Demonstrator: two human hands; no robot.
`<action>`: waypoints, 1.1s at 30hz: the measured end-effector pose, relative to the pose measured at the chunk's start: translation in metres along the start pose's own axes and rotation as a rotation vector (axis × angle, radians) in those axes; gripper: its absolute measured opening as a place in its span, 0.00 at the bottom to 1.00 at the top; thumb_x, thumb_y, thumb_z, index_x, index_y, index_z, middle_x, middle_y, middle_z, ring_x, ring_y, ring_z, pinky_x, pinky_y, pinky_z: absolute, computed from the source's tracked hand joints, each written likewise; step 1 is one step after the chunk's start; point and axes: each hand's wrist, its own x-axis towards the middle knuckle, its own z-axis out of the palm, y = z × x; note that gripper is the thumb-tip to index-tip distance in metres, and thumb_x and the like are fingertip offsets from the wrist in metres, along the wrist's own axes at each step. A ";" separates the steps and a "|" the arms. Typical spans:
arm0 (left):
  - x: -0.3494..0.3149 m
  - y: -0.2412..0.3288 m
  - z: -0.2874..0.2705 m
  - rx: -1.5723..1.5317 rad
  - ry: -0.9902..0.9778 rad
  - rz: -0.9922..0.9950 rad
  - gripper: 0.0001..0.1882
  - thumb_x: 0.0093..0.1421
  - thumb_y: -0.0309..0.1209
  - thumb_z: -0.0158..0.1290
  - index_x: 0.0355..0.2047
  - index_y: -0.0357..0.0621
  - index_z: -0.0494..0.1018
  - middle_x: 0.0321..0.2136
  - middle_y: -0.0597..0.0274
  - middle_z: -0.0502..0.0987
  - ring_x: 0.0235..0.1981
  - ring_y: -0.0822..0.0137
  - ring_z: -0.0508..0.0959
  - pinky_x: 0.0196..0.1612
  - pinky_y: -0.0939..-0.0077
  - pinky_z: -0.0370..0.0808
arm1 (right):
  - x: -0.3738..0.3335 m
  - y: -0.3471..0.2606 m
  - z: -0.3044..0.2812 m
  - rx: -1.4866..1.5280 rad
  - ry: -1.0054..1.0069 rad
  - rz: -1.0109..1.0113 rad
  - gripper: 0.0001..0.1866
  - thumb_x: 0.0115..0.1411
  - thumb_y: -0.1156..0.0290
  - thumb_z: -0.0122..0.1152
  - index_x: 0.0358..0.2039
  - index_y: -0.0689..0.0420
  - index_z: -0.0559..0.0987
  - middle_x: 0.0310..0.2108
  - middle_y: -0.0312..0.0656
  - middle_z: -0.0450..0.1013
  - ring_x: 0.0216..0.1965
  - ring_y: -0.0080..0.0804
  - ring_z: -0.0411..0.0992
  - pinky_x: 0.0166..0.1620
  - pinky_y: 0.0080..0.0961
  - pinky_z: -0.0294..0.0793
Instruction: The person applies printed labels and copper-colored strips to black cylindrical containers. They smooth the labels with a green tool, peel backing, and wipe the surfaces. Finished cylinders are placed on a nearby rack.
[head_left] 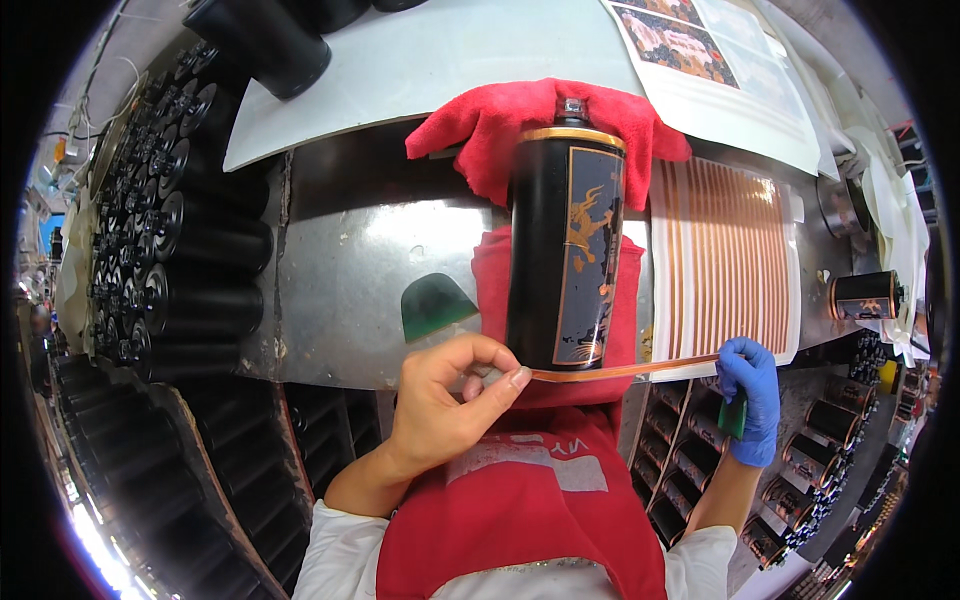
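Note:
A black bottle [540, 250] with a gold band and a dark label with a gold figure lies on red cloth, its neck pointing away from me. Across its near end runs a thin copper-coloured strip [620, 375], stretched between both hands. My bare left hand [455, 395] pinches the strip's left end between thumb and finger. At the other end, my right hand [750, 400], in a blue glove, grips the strip with closed fingers. A green squeegee [733, 416] is tucked in that same hand. Whether the strip touches the bottle I cannot tell.
Another green squeegee [437, 305] lies on the metal bench [370, 260]. A sheet of copper strips [725, 265] lies right of the bottle. Red cloth [480, 130] supports its neck. Black bottles [210, 240] are stacked at left; a small labelled bottle [862, 297] stands out at right.

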 end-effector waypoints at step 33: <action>0.025 0.022 0.052 0.999 -0.036 0.708 0.29 0.47 0.43 0.59 0.52 0.55 0.71 0.55 0.40 0.62 0.58 0.42 0.55 0.57 0.43 0.50 | 0.029 0.004 0.007 -0.283 -0.005 0.017 0.06 0.49 0.72 0.62 0.24 0.62 0.78 0.19 0.32 0.71 0.21 0.14 0.65 0.25 0.13 0.62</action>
